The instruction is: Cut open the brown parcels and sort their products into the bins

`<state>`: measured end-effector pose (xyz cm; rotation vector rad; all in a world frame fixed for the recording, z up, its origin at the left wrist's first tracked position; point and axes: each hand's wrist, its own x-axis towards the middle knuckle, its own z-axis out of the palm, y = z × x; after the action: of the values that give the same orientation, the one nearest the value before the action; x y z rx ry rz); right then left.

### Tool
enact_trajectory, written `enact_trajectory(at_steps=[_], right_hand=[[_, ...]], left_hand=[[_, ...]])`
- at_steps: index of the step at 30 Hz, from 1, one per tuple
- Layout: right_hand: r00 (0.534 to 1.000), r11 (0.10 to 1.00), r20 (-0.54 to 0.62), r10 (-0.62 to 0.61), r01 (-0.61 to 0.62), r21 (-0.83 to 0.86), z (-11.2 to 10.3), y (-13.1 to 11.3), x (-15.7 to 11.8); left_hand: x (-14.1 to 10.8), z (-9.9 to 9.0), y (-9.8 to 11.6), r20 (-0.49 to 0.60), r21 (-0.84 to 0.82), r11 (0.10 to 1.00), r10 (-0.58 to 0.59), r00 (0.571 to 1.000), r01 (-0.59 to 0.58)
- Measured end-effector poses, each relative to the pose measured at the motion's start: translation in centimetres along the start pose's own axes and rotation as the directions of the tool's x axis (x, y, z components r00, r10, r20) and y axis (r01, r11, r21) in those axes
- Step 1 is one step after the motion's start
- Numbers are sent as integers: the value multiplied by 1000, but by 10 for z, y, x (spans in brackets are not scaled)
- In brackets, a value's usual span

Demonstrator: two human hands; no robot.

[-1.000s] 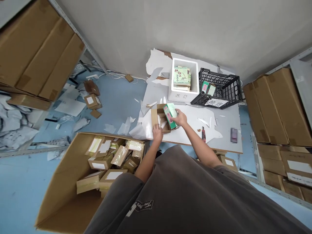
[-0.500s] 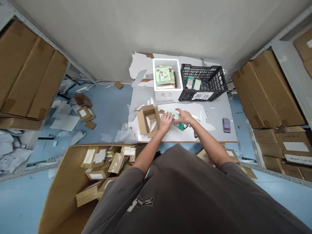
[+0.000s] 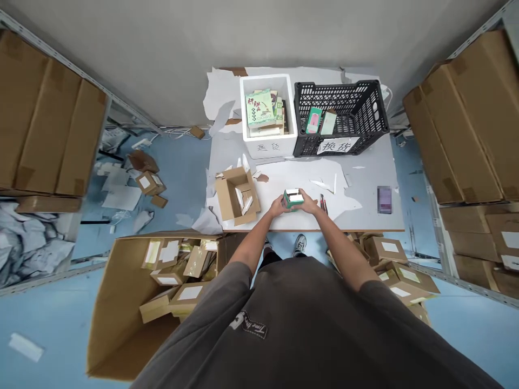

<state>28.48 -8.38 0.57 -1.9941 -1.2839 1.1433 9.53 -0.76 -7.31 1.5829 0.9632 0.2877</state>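
Between my two hands I hold a small green box (image 3: 293,206) near the front edge of the table, its white inside or contents facing up. My left hand (image 3: 278,206) grips its left side and my right hand (image 3: 308,203) its right side. To the left stands an opened cardboard carton (image 3: 227,195) with flaps apart and white packing pieces inside. A red and black tool (image 3: 323,203), too small to name, lies just right of my right hand.
At the back of the table (image 3: 377,216) stand a white foam box (image 3: 270,147) holding printed packs and a black plastic crate (image 3: 302,146) with two small boxes. A phone (image 3: 384,200) lies at right. A large carton (image 3: 117,302) of parcels is at my left; shelves flank both sides.
The green box has been turned so its white inside faces up, and both hands now grip its sides. The camera view has shifted, showing my shoes below the table.
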Motion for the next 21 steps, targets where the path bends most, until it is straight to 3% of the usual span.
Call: enact_trajectory(at_steps=[4,8,11,14,16,21], right_hand=[[998,999,64,-30,28,36,18,15,14],[995,999,94,-41,38,32,17,20,15],[995,999,87,-41,40,12,19,16,5],[998,1000,65,-15,16,-18,26,13,-7],[999,999,40,-14,15,-29,31,12,-12],[1000,999,25,-13,14,-47,34,10,-11]], left_hand=[[12,10,-18,3,-45,997,-63,998,63],[0,2,-16,-49,7,995,-102,994,103],[-22,-8,0,-147,81,989,-110,983,123],[-44,-14,26,-216,174,984,16,976,23],[-52,-15,44,-204,299,954,98,974,-33],[-53,-16,76,-120,576,816,150,981,-54]])
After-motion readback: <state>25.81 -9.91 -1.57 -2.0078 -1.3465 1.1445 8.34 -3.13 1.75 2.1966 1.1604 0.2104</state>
